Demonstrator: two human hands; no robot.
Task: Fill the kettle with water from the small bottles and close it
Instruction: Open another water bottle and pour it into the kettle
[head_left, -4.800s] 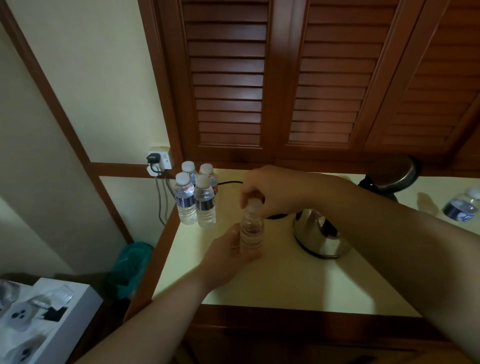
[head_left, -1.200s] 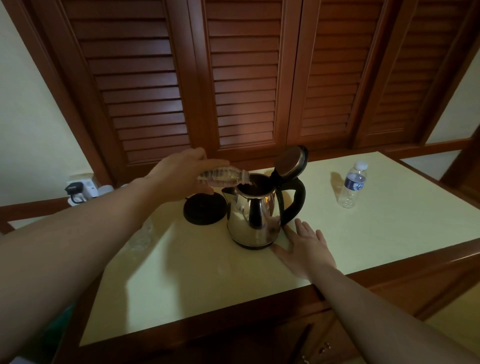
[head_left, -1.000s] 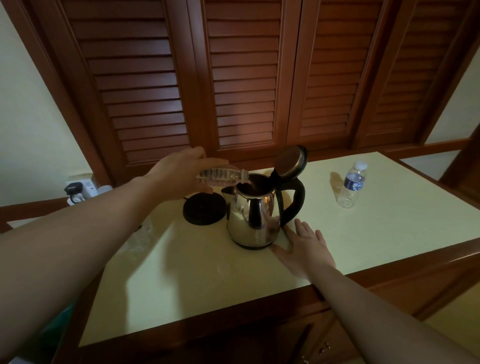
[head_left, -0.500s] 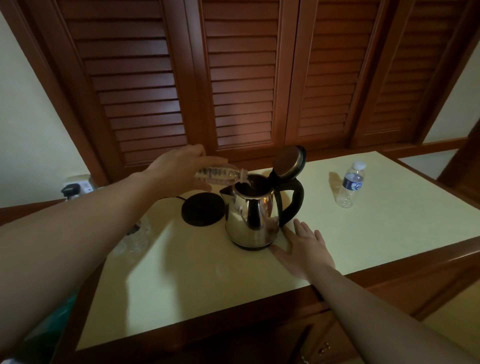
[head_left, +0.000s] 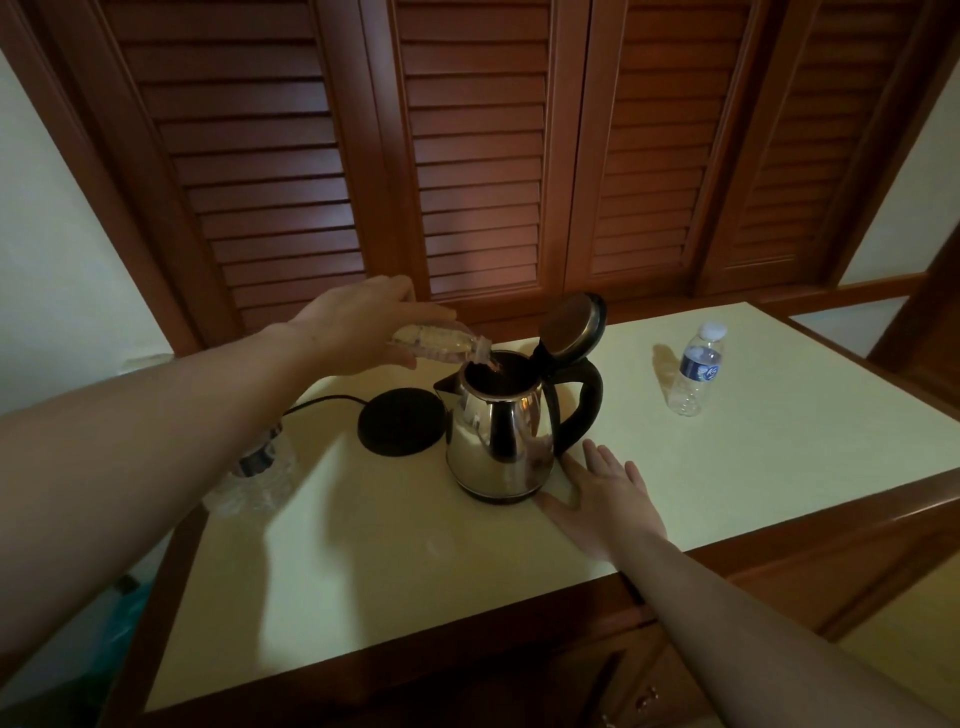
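Note:
A steel kettle (head_left: 498, 447) with a black handle stands on the pale tabletop (head_left: 415, 561), its lid (head_left: 571, 325) hinged up and open. My left hand (head_left: 363, 327) grips a small clear bottle (head_left: 436, 344) tipped nearly flat, its mouth over the kettle's opening. My right hand (head_left: 602, 499) lies flat on the table, fingers spread, just right of the kettle's base. Another small bottle (head_left: 696, 370) with a blue label stands capped at the right. More bottles (head_left: 260, 467) show partly under my left forearm.
The kettle's round black base (head_left: 402, 427) sits left of the kettle, its cord running left. Louvred wooden doors (head_left: 478, 156) rise behind the table. A dark wooden edge (head_left: 779, 525) frames the tabletop at the front and right.
Since the oldest frame, the bottle went from upright in both hands to tipped over the kettle. Over the last second the pose holds; only the view has shifted slightly.

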